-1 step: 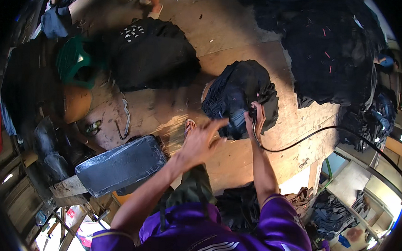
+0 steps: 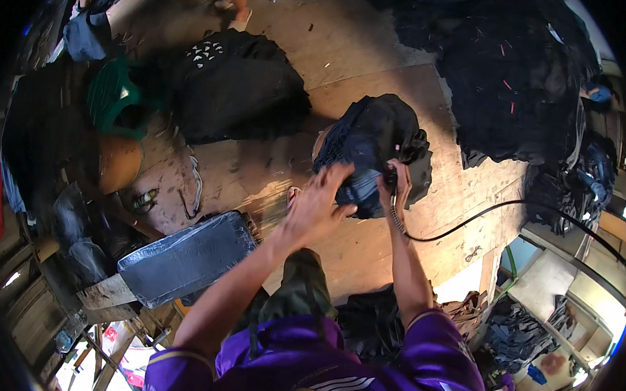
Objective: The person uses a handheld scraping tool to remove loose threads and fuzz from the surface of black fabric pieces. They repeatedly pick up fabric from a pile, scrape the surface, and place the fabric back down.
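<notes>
A heap of dark cloth (image 2: 384, 121), black with bluish folds in front, sits on a round brown-edged support ahead of me. At its near right side my right hand (image 2: 398, 189) is closed around a small dark tool (image 2: 392, 175); its exact kind is mostly hidden by the fingers. From that hand a black cord (image 2: 467, 219), ribbed near the wrist, curves away to the right. My left hand (image 2: 316, 204) is held with fingers spread and nothing in it, just left of the cloth. Whether its fingertips touch the cloth I cannot tell.
A plastic-wrapped padded seat (image 2: 186, 260) stands at lower left, near a green plastic stool (image 2: 120, 93). Another black cloth pile (image 2: 247, 93) bears small white pieces. Wide black cloth layers (image 2: 517, 86) lie at right. Another person's foot (image 2: 241, 18) shows at the top.
My left hand has shifted a little away from me, its fingers pointing more forward. My right hand, still holding the tool, has barely moved.
</notes>
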`<state>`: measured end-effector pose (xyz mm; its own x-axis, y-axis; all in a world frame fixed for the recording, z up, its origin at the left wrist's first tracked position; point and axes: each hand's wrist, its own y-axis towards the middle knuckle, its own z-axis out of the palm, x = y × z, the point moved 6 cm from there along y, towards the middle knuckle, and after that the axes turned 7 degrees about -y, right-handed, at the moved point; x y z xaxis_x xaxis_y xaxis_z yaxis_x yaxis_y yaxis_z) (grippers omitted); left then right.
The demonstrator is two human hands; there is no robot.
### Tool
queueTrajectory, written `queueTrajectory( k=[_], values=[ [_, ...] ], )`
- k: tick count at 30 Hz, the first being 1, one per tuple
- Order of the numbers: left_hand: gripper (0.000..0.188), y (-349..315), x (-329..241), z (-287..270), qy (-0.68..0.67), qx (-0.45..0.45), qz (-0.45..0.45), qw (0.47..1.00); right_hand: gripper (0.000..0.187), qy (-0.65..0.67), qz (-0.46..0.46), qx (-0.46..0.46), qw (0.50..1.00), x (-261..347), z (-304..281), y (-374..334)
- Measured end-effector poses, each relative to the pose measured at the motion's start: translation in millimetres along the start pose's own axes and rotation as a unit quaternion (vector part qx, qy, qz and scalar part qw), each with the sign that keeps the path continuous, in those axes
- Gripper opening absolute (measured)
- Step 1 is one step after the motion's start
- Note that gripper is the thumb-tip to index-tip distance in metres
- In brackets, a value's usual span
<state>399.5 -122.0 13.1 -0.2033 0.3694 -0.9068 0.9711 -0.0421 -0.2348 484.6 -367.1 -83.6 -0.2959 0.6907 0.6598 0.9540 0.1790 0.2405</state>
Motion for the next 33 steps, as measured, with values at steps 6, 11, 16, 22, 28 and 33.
queueTrajectory(
  k=[6, 11, 16, 22, 28, 33],
  values=[
    [0.056, 71, 65, 1, 0.167, 0.104, 0.015, 0.980, 0.052, 0.045, 0.008, -0.022, 0.999, 137, -7, -51],
    [0.038, 2, 68, -108, 0.082, 0.132, 0.117, 0.981, 0.062, 0.054, 0.106, 0.067, 0.991, 233, 6, -112],
    [0.039, -151, 80, -241, 0.031, -0.093, 0.192, 0.977, 0.059, 0.155, -0.026, 0.033, 0.987, 412, 23, -179],
    [0.009, -362, 161, -358, 0.036, -0.347, 0.106, 0.931, 0.039, 0.227, -0.217, 0.136, 0.940, 572, 102, -261],
    [0.026, -457, 235, -367, 0.079, -0.575, -0.052, 0.813, 0.040, 0.153, -0.220, 0.113, 0.957, 525, 125, -210],
    [0.019, -447, 286, -325, -0.167, -0.428, -0.176, 0.871, 0.055, 0.124, -0.222, 0.129, 0.959, 476, 170, -168]
  ],
)
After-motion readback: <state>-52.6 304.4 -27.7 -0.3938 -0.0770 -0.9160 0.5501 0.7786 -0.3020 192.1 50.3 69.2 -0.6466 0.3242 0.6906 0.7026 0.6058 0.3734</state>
